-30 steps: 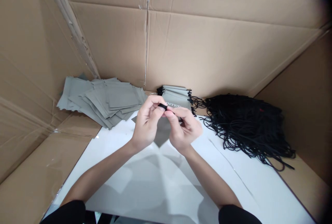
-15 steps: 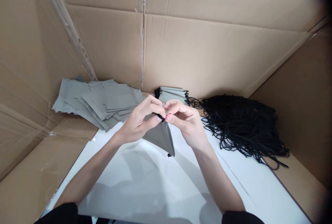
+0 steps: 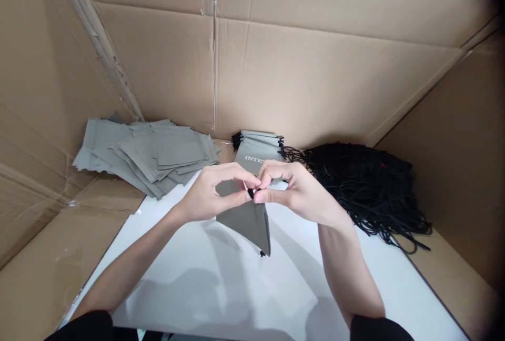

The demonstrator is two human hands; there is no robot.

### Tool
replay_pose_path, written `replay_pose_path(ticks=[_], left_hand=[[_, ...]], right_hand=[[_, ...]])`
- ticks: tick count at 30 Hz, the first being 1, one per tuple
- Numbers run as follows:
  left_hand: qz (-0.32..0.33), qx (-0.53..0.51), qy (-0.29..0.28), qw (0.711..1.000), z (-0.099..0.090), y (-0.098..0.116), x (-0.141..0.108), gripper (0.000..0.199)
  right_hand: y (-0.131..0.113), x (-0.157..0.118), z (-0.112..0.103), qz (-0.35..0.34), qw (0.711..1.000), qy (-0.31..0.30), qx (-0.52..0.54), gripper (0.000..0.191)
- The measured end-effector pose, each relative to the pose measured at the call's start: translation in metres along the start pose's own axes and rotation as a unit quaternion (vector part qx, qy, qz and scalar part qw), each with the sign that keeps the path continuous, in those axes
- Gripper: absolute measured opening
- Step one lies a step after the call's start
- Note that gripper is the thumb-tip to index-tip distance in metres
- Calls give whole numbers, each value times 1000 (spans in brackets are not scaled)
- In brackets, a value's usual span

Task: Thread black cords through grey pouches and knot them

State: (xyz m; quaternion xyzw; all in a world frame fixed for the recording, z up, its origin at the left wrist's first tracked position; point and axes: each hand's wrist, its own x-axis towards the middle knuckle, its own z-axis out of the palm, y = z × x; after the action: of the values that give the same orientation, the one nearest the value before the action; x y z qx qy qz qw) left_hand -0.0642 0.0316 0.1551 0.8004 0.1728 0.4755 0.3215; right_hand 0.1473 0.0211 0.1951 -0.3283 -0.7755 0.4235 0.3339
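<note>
One white bench (image 3: 292, 283) shows its front edge nearest, and the stretch just behind that edge looks roomy enough for lowering and turning. Above it, the left hand (image 3: 209, 192) and right hand (image 3: 303, 193) meet, thumb and fingers of each grip together on a bit of black cord (image 3: 251, 194) over a grey pouch (image 3: 244, 220). The pouch hangs tilted beneath, one corner low with a black knot beside it; whether it touches the bench I cannot tell. It looks light, limp and hard to break, the cord soft and thin; a fingertip pinch near the cord seems best, since loose cloth would likely fold. Farther back, flat grey pieces (image 3: 145, 151) lie left, tied pouches (image 3: 252, 149) midway, and a cord heap (image 3: 363, 183) right that could snag. Behind stands the cardboard wall (image 3: 315, 78), limiting forward reach.
</note>
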Motion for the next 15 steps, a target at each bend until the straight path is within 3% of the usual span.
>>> replay_pose_path(ticks=[5, 15], left_hand=[[13, 22, -13, 1000, 4, 2, -1, 25], [35, 53, -9, 998, 1, 11, 0, 20]], right_hand=[[-2, -5, -3, 22, 998, -9, -56, 27], [1, -4, 3, 48, 998, -20, 45, 29]])
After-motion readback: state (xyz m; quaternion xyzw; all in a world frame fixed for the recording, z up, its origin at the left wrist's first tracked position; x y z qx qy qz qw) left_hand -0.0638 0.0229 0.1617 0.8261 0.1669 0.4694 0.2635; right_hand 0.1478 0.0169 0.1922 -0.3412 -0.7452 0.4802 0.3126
